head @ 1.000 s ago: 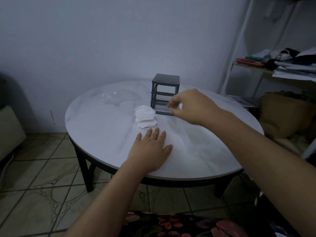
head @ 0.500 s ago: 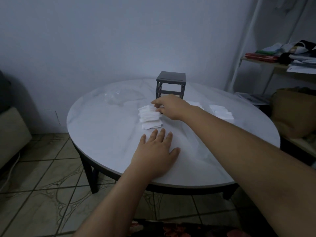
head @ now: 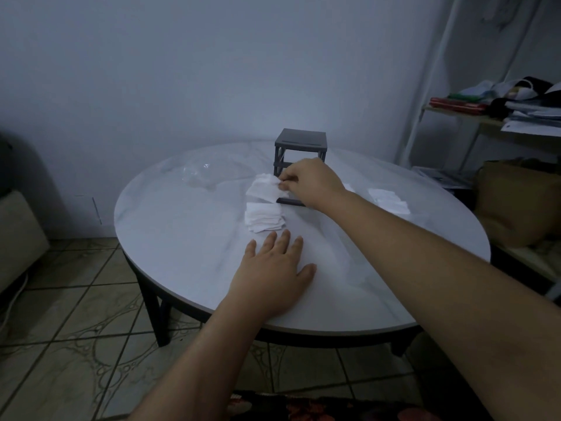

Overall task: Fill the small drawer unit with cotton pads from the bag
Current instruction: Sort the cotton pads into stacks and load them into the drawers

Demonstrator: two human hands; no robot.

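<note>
A small dark grey drawer unit (head: 301, 141) stands near the far side of the round white table (head: 188, 238). My right hand (head: 312, 182) pinches a few white cotton pads (head: 263, 189), lifted just left of the unit's base. A stack of cotton pads (head: 264, 220) lies on the table below them. My left hand (head: 274, 271) rests flat on the table, fingers spread, just in front of that stack. A clear plastic bag (head: 202, 177) lies crumpled at the far left of the table. My right hand hides the unit's lower front.
More cotton pads (head: 388, 200) lie on the table to the right of my right arm. A white shelf (head: 501, 117) with papers and clothes stands at the right, a brown bag (head: 516, 202) below it. Tiled floor (head: 69, 314) surrounds the table.
My right hand moved from the drawer unit down to the pad stack, pinched some pads and lifted them. My left hand stayed flat on the table.
</note>
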